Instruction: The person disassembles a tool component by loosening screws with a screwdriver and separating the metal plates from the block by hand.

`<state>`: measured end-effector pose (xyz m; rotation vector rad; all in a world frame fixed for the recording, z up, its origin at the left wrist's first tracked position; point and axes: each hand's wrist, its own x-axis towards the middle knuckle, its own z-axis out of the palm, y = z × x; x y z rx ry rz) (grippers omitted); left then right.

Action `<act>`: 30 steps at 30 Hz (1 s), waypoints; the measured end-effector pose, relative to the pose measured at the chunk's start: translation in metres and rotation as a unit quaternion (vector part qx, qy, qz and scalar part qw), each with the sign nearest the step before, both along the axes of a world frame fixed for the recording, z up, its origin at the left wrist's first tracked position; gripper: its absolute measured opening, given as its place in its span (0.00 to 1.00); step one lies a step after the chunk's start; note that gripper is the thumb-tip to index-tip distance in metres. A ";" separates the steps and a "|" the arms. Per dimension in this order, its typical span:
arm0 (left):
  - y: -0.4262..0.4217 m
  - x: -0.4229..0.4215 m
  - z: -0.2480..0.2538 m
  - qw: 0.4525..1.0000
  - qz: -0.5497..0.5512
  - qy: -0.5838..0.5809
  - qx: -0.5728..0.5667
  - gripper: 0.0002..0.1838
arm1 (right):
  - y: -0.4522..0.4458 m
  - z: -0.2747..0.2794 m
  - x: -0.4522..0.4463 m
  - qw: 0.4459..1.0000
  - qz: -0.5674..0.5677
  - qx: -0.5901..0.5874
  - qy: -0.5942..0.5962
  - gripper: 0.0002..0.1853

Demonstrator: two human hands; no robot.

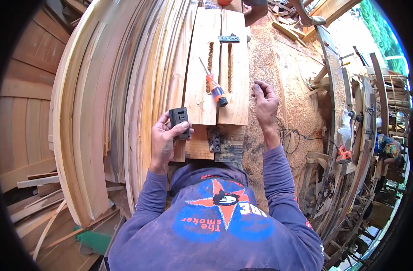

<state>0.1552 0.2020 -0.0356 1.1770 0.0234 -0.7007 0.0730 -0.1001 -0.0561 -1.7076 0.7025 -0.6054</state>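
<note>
My left hand point(163, 137) grips a dark lock case point(179, 121), a flat rectangular piece with cut-outs, beside the near left end of the boards. My right hand point(266, 100) is raised to the right of the boards, thumb and fingers pinched together; anything between them is too small to make out. Two pale wooden boards point(202, 112) lie side by side, each with a long rough slot cut in it. Across them rests a screwdriver point(213, 88) with an orange and black handle, its tip pointing away. Farther up, a metal plate with holes point(229, 39) lies across the boards.
Long planks point(138, 90) stand stacked at left. Sawdust point(301, 108) covers the surface at right, with a dark cord point(290, 132) and an orange tool point(344, 153) beyond. A dark metal piece point(215, 141) lies near my body. Another person's arm point(256, 11) shows at the top.
</note>
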 end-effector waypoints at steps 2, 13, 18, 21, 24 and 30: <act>-0.004 -0.003 -0.002 1.000 -0.001 0.023 0.000 0.23 | -0.003 0.006 0.005 1.000 0.010 -0.029 -0.001 0.13; -0.023 0.020 0.018 1.000 -0.006 0.008 -0.011 0.23 | -0.100 0.004 0.168 0.936 0.073 -0.337 0.071 0.14; -0.017 0.033 0.020 0.999 0.021 0.028 0.017 0.23 | -0.133 -0.010 0.216 0.913 0.138 -0.342 0.176 0.12; -0.015 0.040 0.009 0.999 0.038 0.035 0.019 0.22 | -0.146 -0.038 0.231 0.899 0.147 -0.373 0.178 0.12; -0.018 0.044 0.002 0.999 0.044 0.018 0.009 0.23 | -0.147 -0.040 0.235 0.892 0.151 -0.385 0.182 0.10; -0.023 0.047 -0.002 1.000 0.028 -0.005 0.001 0.23 | -0.143 -0.029 0.232 0.912 0.165 -0.344 0.150 0.10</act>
